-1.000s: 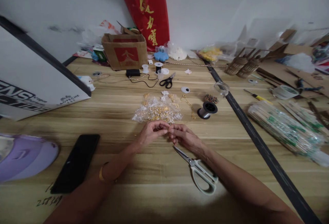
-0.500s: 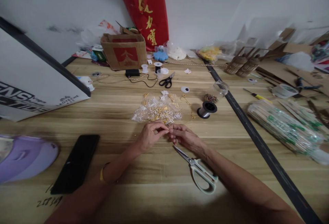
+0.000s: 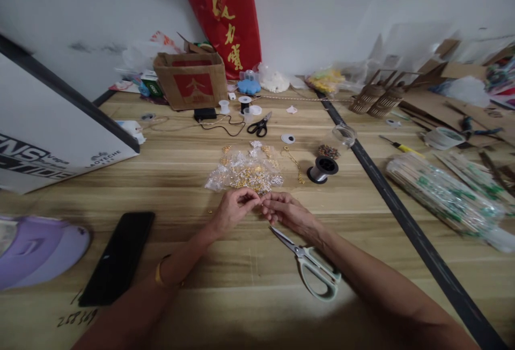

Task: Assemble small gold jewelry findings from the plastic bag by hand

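My left hand [image 3: 233, 211] and my right hand [image 3: 287, 210] meet fingertip to fingertip above the table, both closed in a pinch. Whatever sits between the fingers is too small to make out. Just beyond them lies a heap of gold and silver jewelry findings [image 3: 251, 176] in small clear plastic bags. Under my right wrist rests a pair of pale green-handled scissors [image 3: 308, 264], blades pointing to the hands. A gold chain [image 3: 295, 164] lies to the right of the heap, beside a spool of clear line [image 3: 323, 170].
A black phone [image 3: 118, 259] and a purple visor [image 3: 42, 248] lie at left. Behind the heap are black-handled scissors [image 3: 259, 125] and thread spools [image 3: 244, 104]. A tipped jar of beads [image 3: 333, 145] and bagged sticks [image 3: 442, 194] are at right. A paper bag [image 3: 191, 82] stands at the back.
My fingertips have drawn slightly apart, the left hand shifting a little left. Both hands keep their pinch. The objects on the table hold their places; the view has shifted slightly.
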{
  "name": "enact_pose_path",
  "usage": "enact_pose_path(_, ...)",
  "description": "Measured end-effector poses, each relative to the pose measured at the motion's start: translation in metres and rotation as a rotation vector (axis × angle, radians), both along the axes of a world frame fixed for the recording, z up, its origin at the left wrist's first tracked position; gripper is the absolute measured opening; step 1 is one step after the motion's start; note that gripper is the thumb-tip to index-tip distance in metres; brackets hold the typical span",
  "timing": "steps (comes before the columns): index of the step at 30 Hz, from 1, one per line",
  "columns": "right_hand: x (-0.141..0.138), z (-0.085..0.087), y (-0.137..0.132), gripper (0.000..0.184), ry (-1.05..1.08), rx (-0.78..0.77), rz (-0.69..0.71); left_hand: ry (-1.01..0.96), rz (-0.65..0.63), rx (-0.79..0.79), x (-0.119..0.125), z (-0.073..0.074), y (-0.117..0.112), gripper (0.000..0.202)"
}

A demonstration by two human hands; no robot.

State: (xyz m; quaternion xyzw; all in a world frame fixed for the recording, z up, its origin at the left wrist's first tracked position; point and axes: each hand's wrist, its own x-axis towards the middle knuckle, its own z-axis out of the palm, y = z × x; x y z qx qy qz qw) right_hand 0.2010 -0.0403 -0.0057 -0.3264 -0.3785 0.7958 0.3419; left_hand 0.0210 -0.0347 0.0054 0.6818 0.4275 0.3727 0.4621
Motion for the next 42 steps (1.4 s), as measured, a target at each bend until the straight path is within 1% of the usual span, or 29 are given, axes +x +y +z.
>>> enact_pose_path(4, 0.0, -0.002, 0.0, 0.023, 0.005, 0.019, -0.01, -0.026, 0.002, -0.036, -0.001, -0.003, 0.001, 0.011)
enact_pose_path(10, 0.0, -0.002, -0.001, 0.024, 0.011, 0.072, -0.036, -0.061, -0.004, -0.07, -0.001, -0.005, 0.002, 0.016)
enact_pose_path(15, -0.001, -0.001, -0.002, 0.026, -0.017, 0.165, -0.054, -0.064, -0.018, -0.09, -0.002, -0.005, 0.002, 0.017)
enact_pose_path(21, -0.001, 0.003, -0.004, 0.03, -0.103, 0.279, -0.065, -0.091, -0.028, -0.118, -0.002, -0.003, 0.002, 0.017)
enact_pose_path(29, -0.001, 0.007, -0.007, 0.033, -0.18, 0.364, -0.085, -0.072, -0.026, -0.079, -0.002, -0.007, 0.002, 0.013)
enact_pose_path(38, -0.002, 0.005, -0.009, 0.032, -0.218, 0.423, -0.088, -0.051, -0.022, -0.057, -0.002, -0.003, 0.002, 0.013)
enact_pose_path(42, -0.002, 0.005, -0.01, 0.029, -0.254, 0.49, -0.103, -0.042, -0.019, -0.058, -0.001, -0.003, 0.001, 0.012)
